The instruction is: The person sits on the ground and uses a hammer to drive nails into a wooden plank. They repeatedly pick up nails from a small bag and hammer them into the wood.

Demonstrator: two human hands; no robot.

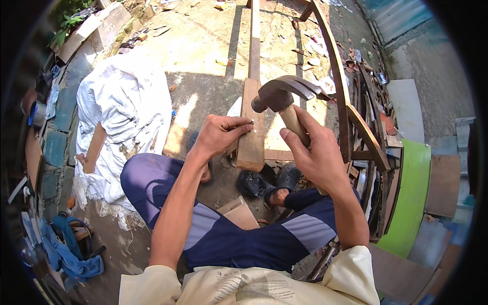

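Head-worn fisheye looks down at the hands [217,133] [321,155].

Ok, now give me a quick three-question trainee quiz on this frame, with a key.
1. Which hand grips the hammer?
2. True or false: the white sheet lies to the left of the wooden beam.
3. What is nearest the left hand? A) the green panel; B) the wooden beam; C) the white sheet.

Key: 1. The right hand. 2. True. 3. B.

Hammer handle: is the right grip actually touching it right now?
Touching. The head view shows the right grip wrapped around the wooden hammer handle, with no gap visible.
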